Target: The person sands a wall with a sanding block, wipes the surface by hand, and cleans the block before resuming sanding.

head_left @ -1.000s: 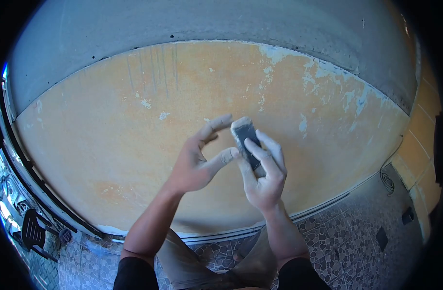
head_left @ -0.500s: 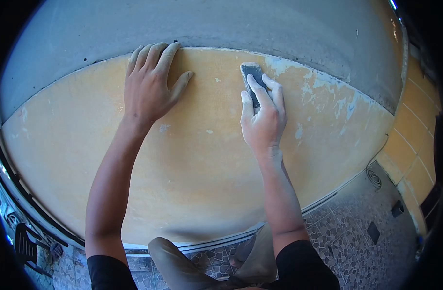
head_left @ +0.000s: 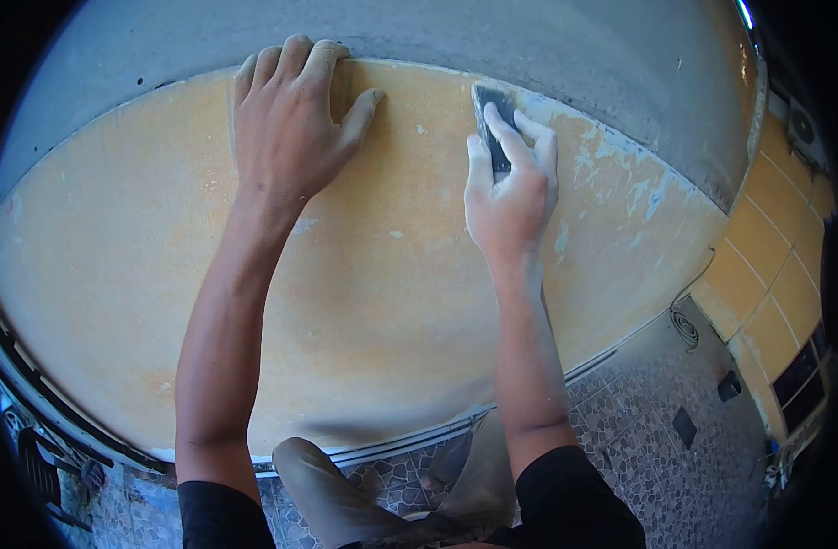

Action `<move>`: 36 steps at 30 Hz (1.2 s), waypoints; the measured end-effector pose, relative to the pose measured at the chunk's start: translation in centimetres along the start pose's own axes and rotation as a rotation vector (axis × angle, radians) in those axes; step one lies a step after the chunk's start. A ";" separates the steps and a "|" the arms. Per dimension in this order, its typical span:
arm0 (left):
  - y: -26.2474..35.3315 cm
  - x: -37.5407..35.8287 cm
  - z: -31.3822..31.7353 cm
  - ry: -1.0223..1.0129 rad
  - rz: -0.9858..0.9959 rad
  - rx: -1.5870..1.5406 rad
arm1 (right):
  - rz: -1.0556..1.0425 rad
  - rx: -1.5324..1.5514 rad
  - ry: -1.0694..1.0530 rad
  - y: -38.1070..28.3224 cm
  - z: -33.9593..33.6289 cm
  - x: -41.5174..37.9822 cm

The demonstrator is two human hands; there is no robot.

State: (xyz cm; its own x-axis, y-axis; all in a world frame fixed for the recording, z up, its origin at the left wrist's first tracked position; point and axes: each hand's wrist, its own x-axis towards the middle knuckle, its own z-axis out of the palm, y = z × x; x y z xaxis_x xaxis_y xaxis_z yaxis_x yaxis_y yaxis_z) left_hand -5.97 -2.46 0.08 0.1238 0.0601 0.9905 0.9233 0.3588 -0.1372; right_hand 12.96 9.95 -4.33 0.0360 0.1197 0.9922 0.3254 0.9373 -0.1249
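Observation:
My left hand (head_left: 286,123) lies on the upper left part of a curved yellow panel (head_left: 364,274), its fingers apart and their tips over the panel's top edge. To its right, my right hand (head_left: 515,188) is closed around a dark, dusty sanding block (head_left: 494,119). The block lies against the panel just below the top edge, tilted slightly. Pale dust coats the right fingers and wrist. Its underside is hidden from me.
A grey surface (head_left: 419,32) borders the panel's top edge. Bare whitish patches (head_left: 634,178) mark the panel's right side. Below is a stone-patterned floor (head_left: 639,457), with a coiled cable (head_left: 684,328) near the yellow tiled wall (head_left: 771,247). A dark chair (head_left: 39,471) stands lower left.
The view has shifted, so the panel's top edge sits higher. My right hand has slid the sanding block a little up and right, closer to that edge. The left hand stays at the edge.

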 end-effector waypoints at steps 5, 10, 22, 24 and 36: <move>0.1 0.2 -0.3 -0.008 0.007 0.014 | 0.019 0.005 0.011 -0.4 0.5 0.7; -0.3 0.5 -0.7 -0.043 0.013 0.004 | 0.010 -0.021 -0.036 0.5 -0.1 -1.8; 0.0 0.7 -0.7 -0.057 -0.010 -0.009 | 0.003 0.043 0.074 0.2 1.4 1.7; 0.0 0.6 -0.7 -0.064 -0.015 -0.014 | 0.022 0.056 0.041 -0.1 0.9 1.8; 0.1 0.6 -0.8 -0.064 -0.038 -0.047 | 0.004 -0.022 0.022 0.8 0.0 -0.6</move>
State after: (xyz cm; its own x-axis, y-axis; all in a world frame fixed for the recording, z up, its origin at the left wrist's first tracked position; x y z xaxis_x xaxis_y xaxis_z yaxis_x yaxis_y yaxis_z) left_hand -5.50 -3.18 0.67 0.0659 0.1070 0.9921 0.9431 0.3180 -0.0970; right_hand 13.24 10.63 -5.03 0.0578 0.1165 0.9915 0.3457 0.9294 -0.1294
